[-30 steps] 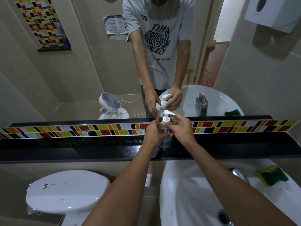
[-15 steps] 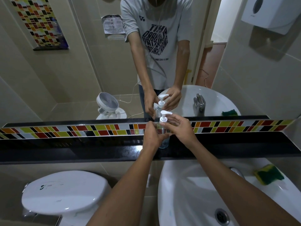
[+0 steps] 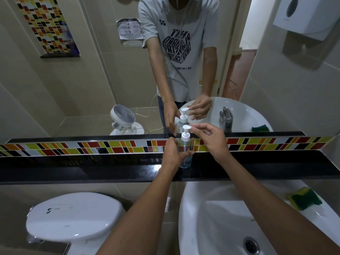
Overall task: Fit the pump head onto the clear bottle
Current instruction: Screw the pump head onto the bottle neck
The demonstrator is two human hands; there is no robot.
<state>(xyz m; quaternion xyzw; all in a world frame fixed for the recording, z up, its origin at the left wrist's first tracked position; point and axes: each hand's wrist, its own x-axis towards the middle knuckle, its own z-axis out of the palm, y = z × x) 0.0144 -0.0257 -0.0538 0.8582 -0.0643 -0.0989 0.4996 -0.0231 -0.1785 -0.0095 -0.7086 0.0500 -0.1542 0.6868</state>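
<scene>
The clear bottle point(image 3: 185, 161) stands upright on the black ledge point(image 3: 92, 172) below the mirror. The white pump head point(image 3: 185, 136) sits on its neck, nozzle pointing right. My left hand point(image 3: 173, 153) wraps around the bottle's body from the left. My right hand point(image 3: 211, 139) is at the upper right, its thumb and forefinger pinching the tip of the nozzle, the other fingers spread. The mirror repeats the bottle and both hands.
A white basin point(image 3: 211, 218) with a drain lies below the ledge on the right, a green and yellow sponge point(image 3: 304, 198) on its rim. A white toilet lid point(image 3: 73, 216) is at the lower left. A paper dispenser point(image 3: 305, 15) hangs on the right wall.
My right hand has come off the pump's collar and now pinches the nozzle tip. The bottle stays on the ledge in my left hand.
</scene>
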